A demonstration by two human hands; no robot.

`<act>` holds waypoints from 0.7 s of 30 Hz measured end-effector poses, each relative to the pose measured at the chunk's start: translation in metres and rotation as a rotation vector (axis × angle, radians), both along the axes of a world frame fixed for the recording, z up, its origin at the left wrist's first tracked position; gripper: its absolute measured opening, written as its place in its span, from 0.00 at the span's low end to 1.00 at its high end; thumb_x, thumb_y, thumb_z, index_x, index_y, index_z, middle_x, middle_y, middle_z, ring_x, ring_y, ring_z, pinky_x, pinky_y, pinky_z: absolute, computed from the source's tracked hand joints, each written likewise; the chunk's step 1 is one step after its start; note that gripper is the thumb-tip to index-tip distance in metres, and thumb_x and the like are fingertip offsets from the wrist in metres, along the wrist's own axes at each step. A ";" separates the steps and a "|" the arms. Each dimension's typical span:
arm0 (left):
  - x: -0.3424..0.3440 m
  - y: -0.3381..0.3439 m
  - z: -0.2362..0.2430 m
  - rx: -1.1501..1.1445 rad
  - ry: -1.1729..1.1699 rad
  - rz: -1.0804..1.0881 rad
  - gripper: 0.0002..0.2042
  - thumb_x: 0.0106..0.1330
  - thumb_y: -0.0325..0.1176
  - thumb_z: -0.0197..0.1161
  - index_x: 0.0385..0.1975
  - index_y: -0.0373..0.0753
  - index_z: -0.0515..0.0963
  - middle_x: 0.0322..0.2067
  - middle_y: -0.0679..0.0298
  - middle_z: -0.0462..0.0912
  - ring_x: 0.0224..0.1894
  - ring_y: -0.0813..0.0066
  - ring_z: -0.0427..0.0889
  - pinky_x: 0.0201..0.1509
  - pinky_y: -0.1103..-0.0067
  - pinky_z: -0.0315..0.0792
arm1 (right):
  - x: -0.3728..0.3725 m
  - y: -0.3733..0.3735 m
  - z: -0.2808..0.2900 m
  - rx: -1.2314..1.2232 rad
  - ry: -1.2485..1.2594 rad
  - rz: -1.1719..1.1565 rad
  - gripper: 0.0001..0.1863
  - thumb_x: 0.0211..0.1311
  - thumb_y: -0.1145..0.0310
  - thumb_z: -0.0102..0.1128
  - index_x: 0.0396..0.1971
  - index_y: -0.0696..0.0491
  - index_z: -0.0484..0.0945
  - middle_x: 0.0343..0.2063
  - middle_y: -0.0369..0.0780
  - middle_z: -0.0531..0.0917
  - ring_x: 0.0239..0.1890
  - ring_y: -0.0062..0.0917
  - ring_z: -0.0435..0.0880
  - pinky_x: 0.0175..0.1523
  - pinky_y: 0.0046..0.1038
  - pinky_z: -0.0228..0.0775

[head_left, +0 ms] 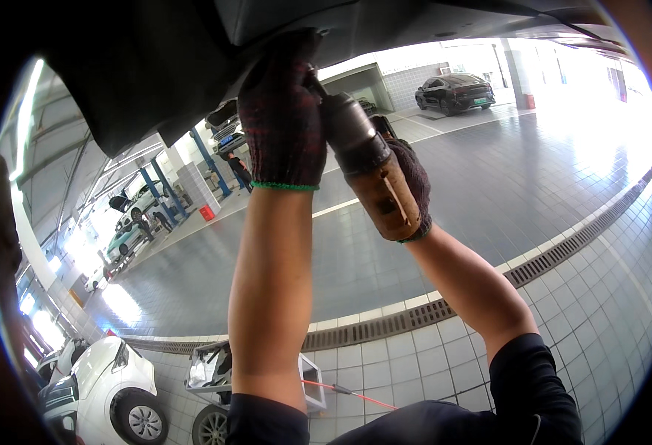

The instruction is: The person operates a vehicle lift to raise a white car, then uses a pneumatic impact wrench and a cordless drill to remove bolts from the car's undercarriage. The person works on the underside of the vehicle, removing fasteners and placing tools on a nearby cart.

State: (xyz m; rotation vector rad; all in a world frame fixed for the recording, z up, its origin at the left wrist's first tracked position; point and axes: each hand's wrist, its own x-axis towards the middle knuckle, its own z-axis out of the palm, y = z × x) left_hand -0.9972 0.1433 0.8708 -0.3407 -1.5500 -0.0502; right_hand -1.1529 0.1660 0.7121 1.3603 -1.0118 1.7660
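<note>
Both my hands wear dark knitted gloves with green cuffs and reach up to the dark underside of a raised car (185,67). My right hand (413,174) is wrapped round the grip of a power impact wrench (381,194) with a worn brown body and a dark metal nose. The tool tilts up and to the left, its tip against or very near the underside beside my left hand. My left hand (281,122) is raised beside the nose, its fingers curled at the panel. Shadow hides its fingertips and whatever they hold.
A white car (107,386) stands low on the left, near a grey cart (209,367) and a loose wheel (211,426). A drain grate (385,326) crosses the tiled floor. Farther off are a dark car (455,93), blue lift posts (209,159) and a person (238,170).
</note>
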 end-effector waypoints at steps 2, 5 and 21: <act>-0.005 -0.008 -0.002 0.095 0.020 -0.086 0.23 0.58 0.14 0.62 0.52 0.42 0.85 0.42 0.57 0.86 0.41 0.62 0.86 0.48 0.71 0.80 | 0.004 0.015 0.005 0.006 0.049 -0.044 0.20 0.57 0.67 0.73 0.49 0.53 0.84 0.44 0.44 0.85 0.50 0.40 0.83 0.56 0.41 0.75; -0.009 -0.006 0.002 0.154 0.028 -0.098 0.24 0.57 0.14 0.62 0.54 0.41 0.84 0.40 0.58 0.85 0.40 0.65 0.84 0.47 0.72 0.79 | 0.003 0.032 0.010 -0.054 0.174 -0.124 0.23 0.53 0.64 0.75 0.50 0.53 0.84 0.44 0.44 0.86 0.48 0.43 0.84 0.55 0.43 0.75; -0.024 0.019 -0.061 1.031 -0.047 -1.058 0.13 0.75 0.47 0.56 0.38 0.47 0.83 0.17 0.75 0.68 0.16 0.80 0.61 0.23 0.78 0.55 | -0.017 0.151 -0.029 0.067 0.309 -0.212 0.23 0.53 0.59 0.75 0.49 0.52 0.85 0.44 0.41 0.89 0.45 0.39 0.87 0.54 0.42 0.77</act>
